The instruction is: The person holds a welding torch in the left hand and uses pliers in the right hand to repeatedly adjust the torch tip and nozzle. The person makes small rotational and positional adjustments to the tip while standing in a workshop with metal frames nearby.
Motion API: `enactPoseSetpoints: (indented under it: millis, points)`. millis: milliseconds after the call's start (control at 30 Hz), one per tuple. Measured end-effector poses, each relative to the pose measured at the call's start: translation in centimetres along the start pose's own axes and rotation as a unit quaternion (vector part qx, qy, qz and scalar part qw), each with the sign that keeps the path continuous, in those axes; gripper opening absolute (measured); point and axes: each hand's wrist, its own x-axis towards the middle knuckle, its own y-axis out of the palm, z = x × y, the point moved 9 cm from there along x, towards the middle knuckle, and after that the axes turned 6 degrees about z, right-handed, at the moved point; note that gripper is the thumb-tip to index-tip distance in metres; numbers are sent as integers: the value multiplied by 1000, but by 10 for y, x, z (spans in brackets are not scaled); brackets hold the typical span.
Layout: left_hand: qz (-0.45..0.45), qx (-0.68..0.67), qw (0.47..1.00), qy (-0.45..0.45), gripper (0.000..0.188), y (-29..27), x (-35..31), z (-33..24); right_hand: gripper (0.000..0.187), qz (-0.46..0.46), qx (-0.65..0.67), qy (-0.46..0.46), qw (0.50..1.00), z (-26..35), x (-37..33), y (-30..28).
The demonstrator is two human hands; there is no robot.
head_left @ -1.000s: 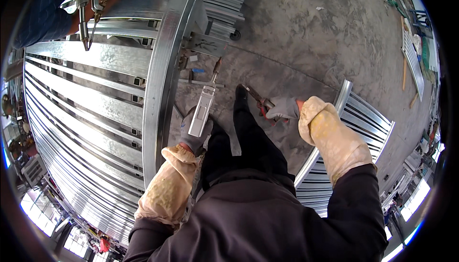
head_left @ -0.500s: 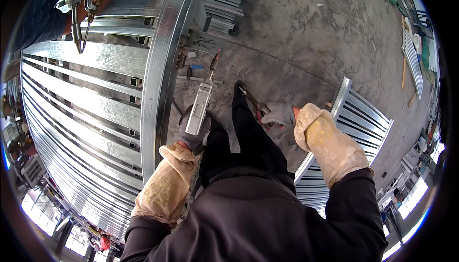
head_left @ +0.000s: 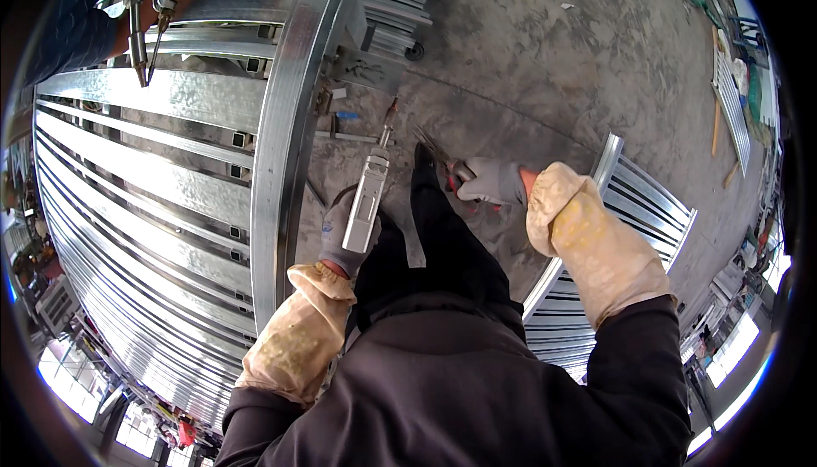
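A silver welding gun (head_left: 366,205) with a slim copper-coloured nozzle is in my gloved left hand (head_left: 339,233), which is wrapped round its rear part. Its tip points away from me over the floor, just right of a thick steel beam. My gloved right hand (head_left: 494,183) is closed round a plier-like tool (head_left: 434,143) with red grips, its narrow jaws pointing forward and left. The two tools are close but apart. Pale protective sleeves (head_left: 294,331) cover both my forearms.
A large galvanised steel frame (head_left: 281,169) with many parallel slats fills the left side. At upper left another person's arm (head_left: 64,41) is beside a second welding gun (head_left: 136,20). A smaller slatted panel (head_left: 642,194) lies on the right; a caster (head_left: 414,52) stands ahead.
The welding gun in my left hand has moved slightly forward and right. My right hand has moved slightly forward and left with its tool. The red dot near the nozzle tip no longer shows.
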Motion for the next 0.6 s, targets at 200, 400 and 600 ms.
enactPoseSetpoints:
  millis: [200,400,600]
  points:
    - [-31,81,996,32,33,14,-12,14,39,35,-98,48,993,17,-14,-10]
    - [-29,147,985,88,40,28,-25,10,30,67,-153,102,981,34,-21,-16]
    - [-33,128,989,62,37,34,-35,9,25,82,-116,98,985,27,-24,-14]
